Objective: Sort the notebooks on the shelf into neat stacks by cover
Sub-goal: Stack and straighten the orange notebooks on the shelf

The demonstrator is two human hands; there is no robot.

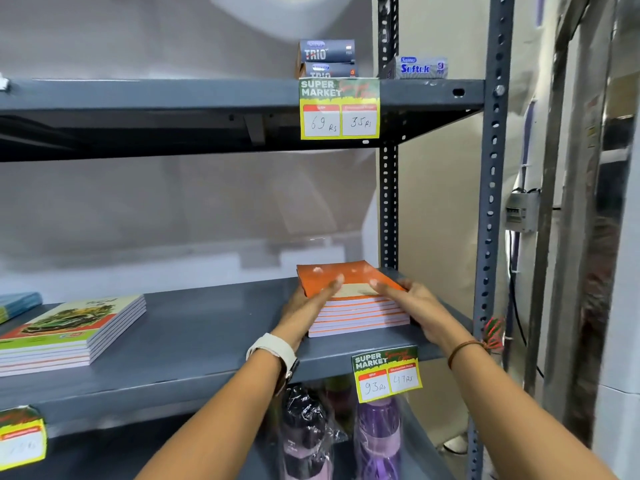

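While both hands' grip clamps orange stack (356, 306) sides, left hand (304, 306), right hand (412, 306); bare shelf (207, 327) leftward.

Bright, even indoor light, source not visible. Soft shadow under the upper shelf (207, 95). Glare on the plastic-wrapped bottles (377, 441) below. Motion blur on fingertips and right edge; back wall soft. Wide-angle bending of the upright post (491, 202).

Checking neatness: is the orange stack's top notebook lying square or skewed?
Skewed: the top notebook sits rotated on the orange stack, both hands on it.
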